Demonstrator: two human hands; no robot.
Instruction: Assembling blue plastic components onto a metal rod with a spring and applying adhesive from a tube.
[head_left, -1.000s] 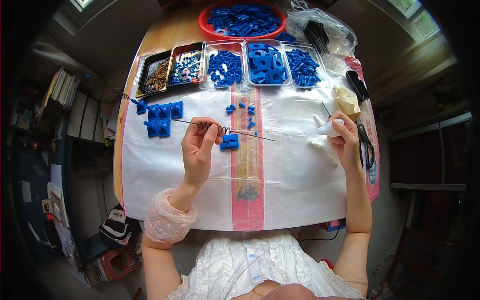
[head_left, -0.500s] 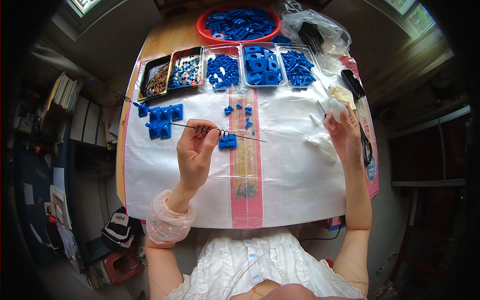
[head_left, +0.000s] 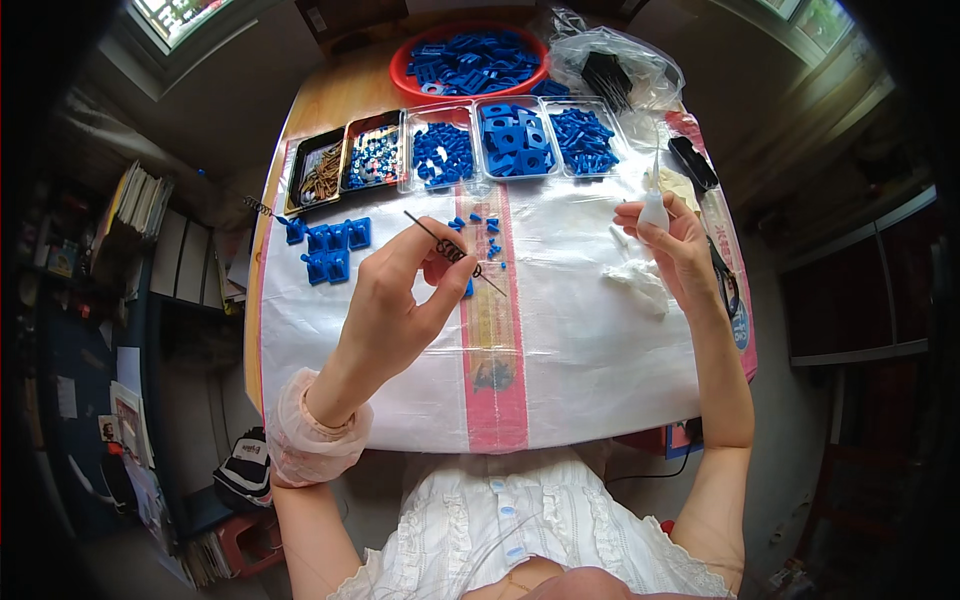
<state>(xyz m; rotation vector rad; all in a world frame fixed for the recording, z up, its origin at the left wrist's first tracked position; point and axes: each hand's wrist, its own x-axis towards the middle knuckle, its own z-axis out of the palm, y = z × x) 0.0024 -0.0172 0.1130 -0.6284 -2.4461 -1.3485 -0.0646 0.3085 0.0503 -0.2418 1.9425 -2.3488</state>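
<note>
My left hand (head_left: 385, 300) pinches a black coiled wire spring (head_left: 452, 251) with straight ends between thumb and fingers, above the middle of the table. At the right, my right hand (head_left: 682, 250) is closed round a small white squeeze bottle (head_left: 655, 210) with its thin needle tip upward. A blue plastic part (head_left: 469, 288) is mostly hidden behind my left hand. Just beyond that hand lie several tiny blue pegs (head_left: 493, 226). Left of it stand several blue square-based parts (head_left: 338, 240), and one beside them (head_left: 292, 230) has a black spring attached.
A row of trays holds brass-coloured pins (head_left: 322, 175), small nuts (head_left: 372, 160) and blue parts (head_left: 518, 140). Behind stands a red basin (head_left: 400, 75) of blue pieces, beside a clear bag (head_left: 650, 70). Crumpled tissue (head_left: 637, 285) and black-handled scissors (head_left: 722, 275) lie at the right.
My left hand has come up closer and turned, tilting the spring steeply down to the right. My right hand has turned the bottle so its needle tip points upward.
</note>
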